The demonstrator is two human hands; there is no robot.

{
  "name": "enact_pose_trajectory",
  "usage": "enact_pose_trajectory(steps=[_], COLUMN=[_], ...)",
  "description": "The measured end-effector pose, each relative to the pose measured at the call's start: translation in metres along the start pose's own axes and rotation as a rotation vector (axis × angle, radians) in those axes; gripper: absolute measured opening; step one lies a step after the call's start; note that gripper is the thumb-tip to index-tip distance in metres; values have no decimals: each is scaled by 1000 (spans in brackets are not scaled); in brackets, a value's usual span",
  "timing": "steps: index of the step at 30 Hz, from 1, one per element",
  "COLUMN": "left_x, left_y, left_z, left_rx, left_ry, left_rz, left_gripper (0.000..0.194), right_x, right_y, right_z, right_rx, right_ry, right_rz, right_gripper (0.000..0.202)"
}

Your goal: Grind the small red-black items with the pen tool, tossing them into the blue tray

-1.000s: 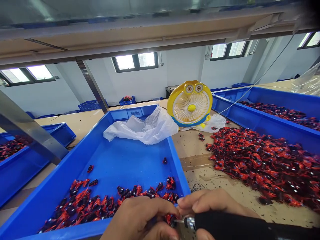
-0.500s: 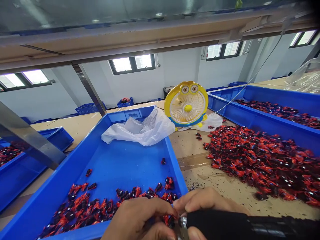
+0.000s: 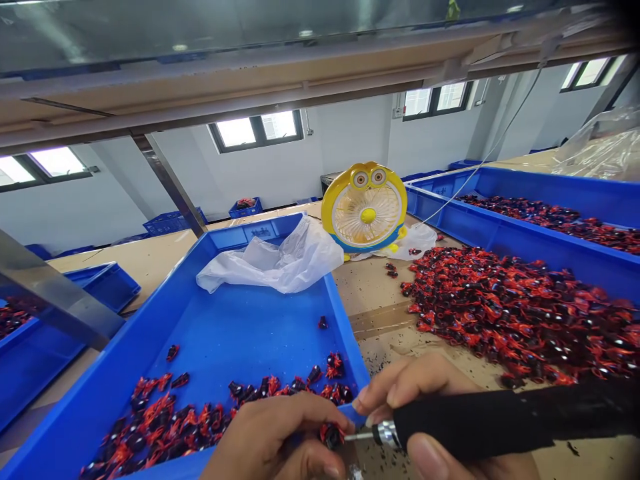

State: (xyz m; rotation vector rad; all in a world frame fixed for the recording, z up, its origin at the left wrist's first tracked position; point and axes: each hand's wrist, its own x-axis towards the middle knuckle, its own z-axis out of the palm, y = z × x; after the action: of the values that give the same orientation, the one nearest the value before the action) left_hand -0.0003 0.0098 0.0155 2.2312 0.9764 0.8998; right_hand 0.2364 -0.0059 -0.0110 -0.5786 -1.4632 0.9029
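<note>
Left hand point(image 3: 280, 440) pinches red-black part point(image 3: 331, 435) | right hand point(image 3: 425, 427) grips black tool point(image 3: 500, 420)

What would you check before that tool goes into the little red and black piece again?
1. Piece pinched in the left hand: ok.
2. Tool gripped by the right hand: ok.
3. Tool tip lined up with the piece: ok, it points straight at it.
4. Left fingers away from the tip: not ok, they sit right beside it.
5. Tray close for finished pieces: ok, just behind the hands.
6. Tool switched on: cannot tell.
</note>
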Motion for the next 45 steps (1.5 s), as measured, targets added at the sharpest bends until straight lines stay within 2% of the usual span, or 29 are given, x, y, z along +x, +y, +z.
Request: enact_pose_trajectory(steps=[4, 10, 16, 21, 27, 34, 38, 42, 45], left_x=[-1, -2, -1, 1, 2, 4, 4, 4, 4], left_y=[2, 4, 13, 16, 10, 2, 7, 14, 16], left_z=[0, 0, -4, -5, -8, -15, -13, -9, -8], left_rx=[-58, -253, -412, -533, -812, -840, -795, -661, -558], left_ry=[-39, -94, -83, -77, -71, -77, -96, -116, -121], left_rz=[-55, -253, -362, -449, -569, -541, -596, -553, -522], left_gripper=[21, 22, 16, 32, 51, 52, 49, 29, 23], right_x=[-2, 0, 3, -1, 0, -3, -5, -4, -3], right_y=[-1, -6, 0, 2, 1, 4, 2, -6, -10], right_z=[0, 3, 1, -1, -1, -3, -1, 2, 3], right_rx=[-16, -37, -1, -22, -55, -36, -26, -33, -61], right_ry=[-10, 14, 21, 18, 14, -33, 25, 129, 89], right_rz=[9, 21, 12, 57, 59, 84, 72, 37, 28], right_gripper=[12, 12, 12, 14, 13, 10, 12, 17, 13])
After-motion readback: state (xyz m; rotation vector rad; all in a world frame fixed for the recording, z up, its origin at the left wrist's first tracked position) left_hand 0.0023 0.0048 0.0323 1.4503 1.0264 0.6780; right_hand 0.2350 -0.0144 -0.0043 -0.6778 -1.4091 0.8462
